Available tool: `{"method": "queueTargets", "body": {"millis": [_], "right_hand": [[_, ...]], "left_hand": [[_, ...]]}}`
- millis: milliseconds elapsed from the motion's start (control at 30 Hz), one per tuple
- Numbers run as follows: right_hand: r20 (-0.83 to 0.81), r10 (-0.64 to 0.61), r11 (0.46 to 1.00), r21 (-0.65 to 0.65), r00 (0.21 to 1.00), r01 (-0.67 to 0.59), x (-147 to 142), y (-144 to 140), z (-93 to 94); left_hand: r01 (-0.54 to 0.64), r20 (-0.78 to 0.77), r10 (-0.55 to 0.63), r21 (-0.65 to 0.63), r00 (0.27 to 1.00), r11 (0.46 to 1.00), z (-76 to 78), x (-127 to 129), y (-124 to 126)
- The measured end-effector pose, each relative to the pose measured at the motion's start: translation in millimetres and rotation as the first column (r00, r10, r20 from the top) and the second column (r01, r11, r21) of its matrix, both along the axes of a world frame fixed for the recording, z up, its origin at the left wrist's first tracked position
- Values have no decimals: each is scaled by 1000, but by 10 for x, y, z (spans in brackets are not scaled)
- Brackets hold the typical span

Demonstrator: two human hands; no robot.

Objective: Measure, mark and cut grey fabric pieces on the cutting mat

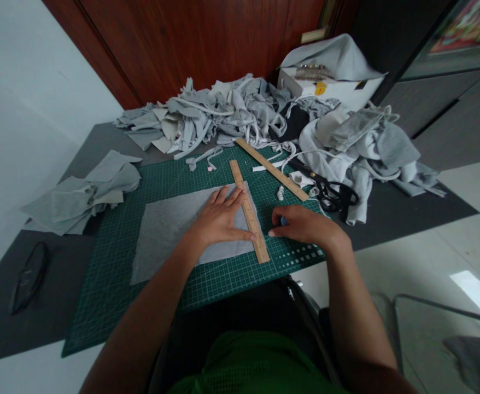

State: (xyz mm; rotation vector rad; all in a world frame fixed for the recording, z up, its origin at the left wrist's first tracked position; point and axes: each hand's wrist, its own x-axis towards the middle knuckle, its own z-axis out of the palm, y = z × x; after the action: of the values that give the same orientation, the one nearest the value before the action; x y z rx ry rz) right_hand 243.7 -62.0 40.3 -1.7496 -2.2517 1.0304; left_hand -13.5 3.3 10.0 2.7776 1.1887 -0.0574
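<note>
So we've got a dark grey bench (387, 210) pushed up against a white wall on one side and reddish wood panelling at the back, with pale floor tiles off to the right. A green cutting mat (112, 257) covers the near edge, and a grey fabric rectangle (162, 230) lies flat on it. Our left hand (219, 219) is spread flat, fingers open, pressing the fabric and touching a wooden ruler (249, 210) laid along the fabric's right edge. Our right hand (301, 224) sits just beside the ruler with its grip curled round something small and bluish; can't tell what. A second ruler (270, 168), black scissors (330, 191) and a heap of grey scraps (223, 115) fill the far edge, plus folded pieces (80, 197) at the left edge.
</note>
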Motion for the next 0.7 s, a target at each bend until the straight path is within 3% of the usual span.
{"method": "queueTargets", "body": {"millis": [233, 433, 700], "right_hand": [[81, 38, 995, -91, 996, -30, -101, -62, 91], [182, 8, 1000, -26, 983, -3, -213, -102, 107], [175, -8, 1000, 12, 984, 6, -227, -125, 83]], "left_hand": [[2, -12, -2, 4, 1000, 1000, -7, 3, 12], [10, 5, -10, 9, 1000, 1000, -39, -4, 30], [6, 14, -6, 20, 1000, 1000, -42, 1, 27]]}}
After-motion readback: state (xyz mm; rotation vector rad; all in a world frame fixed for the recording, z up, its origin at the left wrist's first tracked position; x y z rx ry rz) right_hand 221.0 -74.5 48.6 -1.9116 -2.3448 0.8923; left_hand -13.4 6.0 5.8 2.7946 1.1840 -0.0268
